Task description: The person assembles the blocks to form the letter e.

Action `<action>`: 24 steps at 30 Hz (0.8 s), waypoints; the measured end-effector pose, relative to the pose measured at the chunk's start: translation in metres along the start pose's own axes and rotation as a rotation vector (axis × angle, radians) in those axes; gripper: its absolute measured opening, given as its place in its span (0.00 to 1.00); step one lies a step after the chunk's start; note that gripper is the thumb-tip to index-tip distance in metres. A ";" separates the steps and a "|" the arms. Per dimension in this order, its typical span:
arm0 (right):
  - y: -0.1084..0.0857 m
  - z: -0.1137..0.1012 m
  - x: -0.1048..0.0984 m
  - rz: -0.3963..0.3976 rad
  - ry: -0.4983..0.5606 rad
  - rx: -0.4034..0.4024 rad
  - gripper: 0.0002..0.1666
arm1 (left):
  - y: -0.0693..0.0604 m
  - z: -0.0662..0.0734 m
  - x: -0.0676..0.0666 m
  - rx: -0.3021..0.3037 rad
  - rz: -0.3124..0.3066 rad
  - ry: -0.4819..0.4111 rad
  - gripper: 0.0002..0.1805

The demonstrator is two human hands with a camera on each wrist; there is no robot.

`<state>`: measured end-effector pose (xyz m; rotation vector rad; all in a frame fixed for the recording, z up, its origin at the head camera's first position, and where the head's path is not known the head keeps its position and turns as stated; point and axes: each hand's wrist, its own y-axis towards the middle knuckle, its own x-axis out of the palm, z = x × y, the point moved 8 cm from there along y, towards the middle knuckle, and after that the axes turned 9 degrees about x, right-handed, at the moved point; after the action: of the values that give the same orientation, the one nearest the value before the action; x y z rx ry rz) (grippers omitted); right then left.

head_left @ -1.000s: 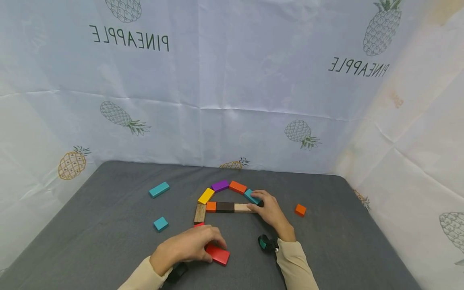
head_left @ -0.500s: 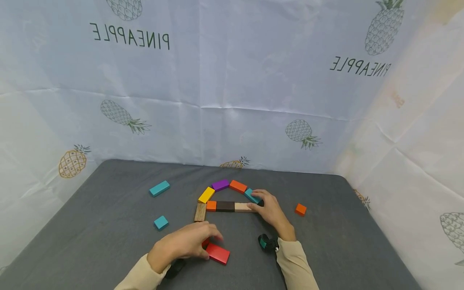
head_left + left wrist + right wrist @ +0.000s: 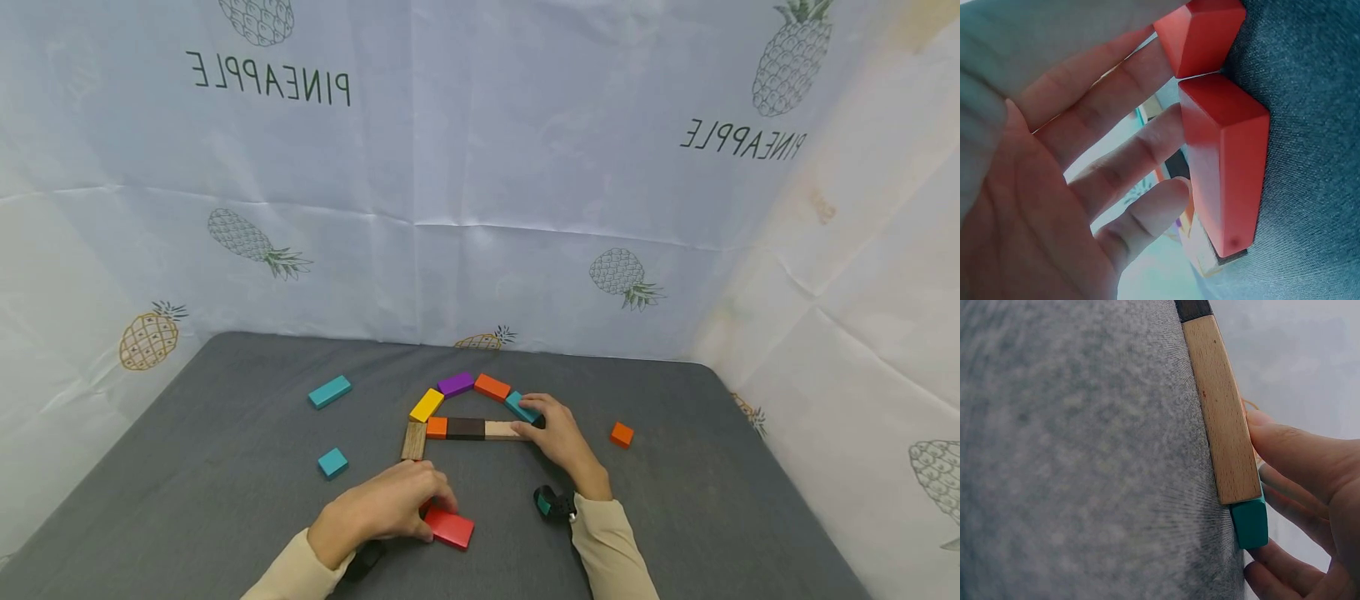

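Note:
My left hand [image 3: 393, 502] bends over two red blocks. Its thumb and a fingertip grip the near red block [image 3: 452, 528], while other fingertips touch the side of the long red block [image 3: 1210, 169], mostly hidden under the hand in the head view. My right hand [image 3: 561, 437] rests at the far end of the row, its thumb against the pale wooden block [image 3: 1222, 412] and its fingers around the teal block [image 3: 1250, 524]. These blocks join an outline with a brown wooden block [image 3: 413, 442], yellow block [image 3: 427, 406], purple block [image 3: 456, 384] and orange block [image 3: 492, 387].
Inside the outline, a small orange block [image 3: 437, 428] and a dark block [image 3: 466, 429] continue the wooden row. Loose on the grey table [image 3: 247, 517] lie a long teal block [image 3: 329, 392], a short teal block [image 3: 333, 463] and an orange cube [image 3: 622, 434]. White pineapple-print cloth [image 3: 480, 167] hangs behind.
The left hand has shifted slightly left, and its fingers have drawn in closer to the near red block. The right hand has stayed in place.

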<state>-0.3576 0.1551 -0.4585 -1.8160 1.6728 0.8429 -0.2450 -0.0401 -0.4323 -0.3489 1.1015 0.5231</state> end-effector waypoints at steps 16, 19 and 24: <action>0.000 0.000 0.000 -0.004 -0.012 -0.007 0.26 | 0.000 -0.004 -0.001 -0.016 -0.002 -0.007 0.15; -0.001 0.001 0.000 -0.006 -0.007 -0.008 0.26 | 0.000 -0.004 -0.001 -0.018 -0.004 -0.010 0.14; 0.000 0.001 0.001 -0.003 -0.003 -0.010 0.26 | -0.001 -0.005 0.000 -0.015 -0.004 -0.012 0.14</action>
<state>-0.3572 0.1552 -0.4593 -1.8221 1.6668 0.8534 -0.2480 -0.0431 -0.4341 -0.3611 1.0850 0.5295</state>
